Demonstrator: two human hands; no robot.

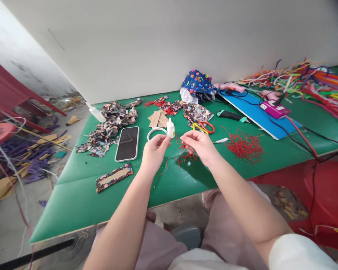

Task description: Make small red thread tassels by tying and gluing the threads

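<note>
While both hands pinch red thread (pixel 183 154) at the frame's centre, the left hand (pixel 154 150) and right hand (pixel 201 144) each keep a fingertip grip on it above the green desk (pixel 73 202). A glue bottle (pixel 170 128) stands just behind; a phone (pixel 127 143) lies further left.

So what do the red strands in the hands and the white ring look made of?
Red strands: likely thread or thin cord, limp, frayed, matte. White ring: probably smooth plastic, thin and evenly round, though that's unsure. Left hand and right hand pinch the strands.
</note>
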